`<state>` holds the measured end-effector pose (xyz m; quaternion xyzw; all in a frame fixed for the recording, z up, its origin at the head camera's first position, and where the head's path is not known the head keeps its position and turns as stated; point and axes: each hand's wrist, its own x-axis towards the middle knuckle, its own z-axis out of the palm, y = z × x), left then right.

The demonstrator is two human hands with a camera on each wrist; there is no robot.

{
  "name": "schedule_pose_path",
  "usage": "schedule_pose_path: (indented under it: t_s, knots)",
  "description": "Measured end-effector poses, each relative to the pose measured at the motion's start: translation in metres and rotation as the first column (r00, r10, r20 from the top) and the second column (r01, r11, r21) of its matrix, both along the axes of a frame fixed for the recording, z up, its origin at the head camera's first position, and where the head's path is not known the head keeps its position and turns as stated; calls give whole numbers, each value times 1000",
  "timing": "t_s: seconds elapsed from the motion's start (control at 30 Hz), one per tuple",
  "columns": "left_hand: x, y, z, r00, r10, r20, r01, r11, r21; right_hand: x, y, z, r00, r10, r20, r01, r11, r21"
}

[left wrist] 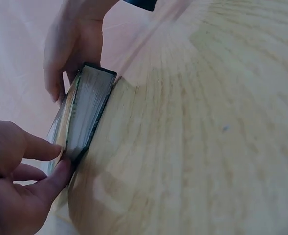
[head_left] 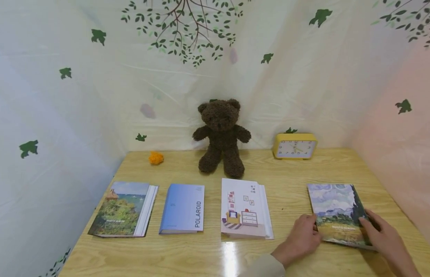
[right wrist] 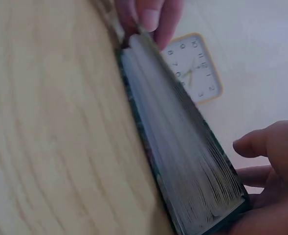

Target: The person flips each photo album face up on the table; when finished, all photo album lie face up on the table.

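Note:
A photo album (head_left: 337, 219) with a painted landscape cover lies at the right of the table, its near edge tipped a little. My left hand (head_left: 303, 235) pinches its left edge near the lower corner; in the left wrist view the thumb and finger (left wrist: 51, 152) meet at that page edge. On the thick opposite side, my right hand (head_left: 384, 232) holds the album, fingers round the edge and thumb by the cover. The right wrist view shows the white page block (right wrist: 178, 147) between dark green covers. Some right fingertips are hidden behind the album.
To the left stand out a white album (head_left: 240, 207) with a room drawing, a blue POLAROID album (head_left: 183, 207) and a garden-painting album (head_left: 122, 211). Behind them are a brown teddy bear (head_left: 220, 134), a yellow clock (head_left: 295, 146) and a small orange object (head_left: 156, 157).

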<state>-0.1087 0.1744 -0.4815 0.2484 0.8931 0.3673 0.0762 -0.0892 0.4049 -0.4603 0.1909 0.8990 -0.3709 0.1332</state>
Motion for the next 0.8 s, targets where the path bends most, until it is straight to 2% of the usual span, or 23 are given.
schedule_pose_path:
  t_s: [0.1,0.2,0.37,0.5,0.6,0.7,0.8]
  knots:
    - [-4,-4,3,998,-46,-33,45,998,-34,-1,-2,-2,993,-109,-37,106,991,-80]
    - [-6,-7,3,994,-60,-91,54,997,-63,-1,-1,-5,983,-163,-89,153,982,-115]
    - [-9,-10,2,980,-60,-190,37,992,-121,2,2,-9,979,-128,-159,105,984,-146]
    - [-11,-12,4,967,-59,-247,25,990,-138,2,1,-3,988,-83,-132,55,977,-205]
    - [-11,-9,7,974,-34,-223,-1,988,-155,2,-1,6,994,-78,-77,55,961,-270]
    - [-9,-6,11,992,8,-125,-30,985,-172,2,-3,13,996,-83,-40,67,948,-311]
    - [-7,-3,14,997,32,-66,-44,982,-186,2,-4,17,998,-58,-20,49,950,-310]
